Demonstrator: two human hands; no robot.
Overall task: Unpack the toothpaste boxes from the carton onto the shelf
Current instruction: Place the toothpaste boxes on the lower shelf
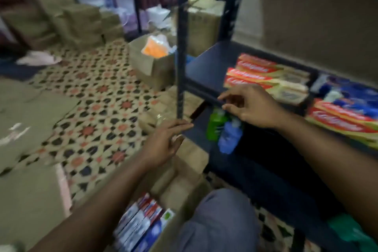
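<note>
The open carton (180, 188) sits low in the middle, with several toothpaste boxes (141, 225) packed inside it. On the dark shelf (206, 67) lies a stack of red toothpaste boxes (266, 79), and more red boxes (343, 122) lie further right. My left hand (163, 145) hovers over the carton near the shelf post, fingers loosely extended, holding nothing. Hovering at the shelf's front edge just before the red stack, my right hand (249, 106) has its fingers relaxed and holds nothing. The frame is motion-blurred.
A black upright post (181, 47) stands between my hands. Green and blue bottles (223, 129) sit on the lower shelf. Blue packs (347, 92) lie at the shelf's back right. An open carton with orange goods (153, 61) and stacked cartons (81, 24) stand on the patterned floor.
</note>
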